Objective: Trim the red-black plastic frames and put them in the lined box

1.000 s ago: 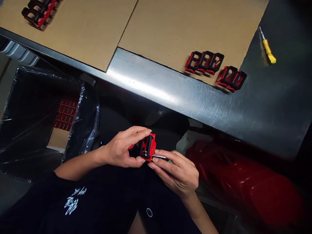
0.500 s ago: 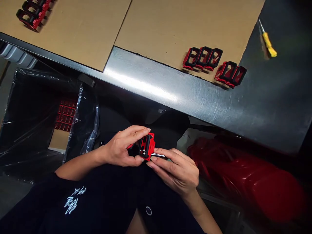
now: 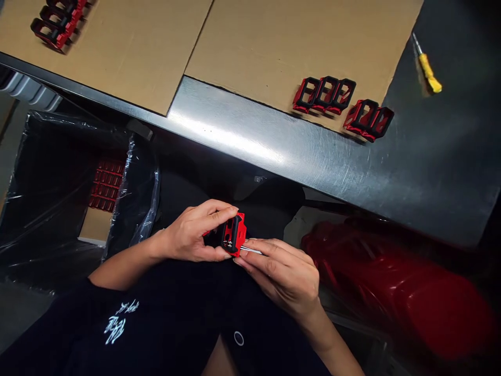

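Between the thumb and fingers of my left hand is a red and black plastic part, a black oval frame joined to a red body. My right hand is closed around a thin metal tool with a shiny shaft. That shaft points left and meets the part's right side, near the lower end; its tip is hidden. My right fingertips lie close to the part or touch it. The palm hides the tool's other end. Both hands are in front of my dark shirt, below the bench edge.
Cardboard sheets cover much of the metal bench. Similar red and black parts stand near its edge, others at far left. A yellow-handled screwdriver lies right. A plastic-lined bin holds several parts. Red wrapped bundle at lower right.
Both hands, with the part and the tool, have shifted very slightly up and left. The grip of each hand looks the same.
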The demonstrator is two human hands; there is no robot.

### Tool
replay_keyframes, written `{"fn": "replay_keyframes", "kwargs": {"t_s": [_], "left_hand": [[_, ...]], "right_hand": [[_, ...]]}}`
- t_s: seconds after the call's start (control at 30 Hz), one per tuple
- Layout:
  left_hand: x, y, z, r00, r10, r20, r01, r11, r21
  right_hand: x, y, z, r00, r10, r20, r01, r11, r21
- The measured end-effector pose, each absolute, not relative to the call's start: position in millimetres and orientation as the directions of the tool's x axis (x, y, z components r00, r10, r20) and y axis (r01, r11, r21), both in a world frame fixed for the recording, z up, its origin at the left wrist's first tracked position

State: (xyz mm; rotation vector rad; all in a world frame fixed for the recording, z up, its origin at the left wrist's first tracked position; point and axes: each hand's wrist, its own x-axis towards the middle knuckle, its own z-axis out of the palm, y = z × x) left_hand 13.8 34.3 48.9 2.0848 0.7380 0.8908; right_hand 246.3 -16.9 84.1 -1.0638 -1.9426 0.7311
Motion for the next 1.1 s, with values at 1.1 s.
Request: {"fn": "replay_keyframes", "kwargs": {"t_s": [1.1], "left_hand": [[13.0, 22.3, 36.4, 0.364, 0.748, 0.555, 0.078, -0.619, 0.782]], "right_hand": [[224.9, 16.0, 81.8, -0.252, 0.958, -0.137, 0.168, -0.096, -0.981]]}}
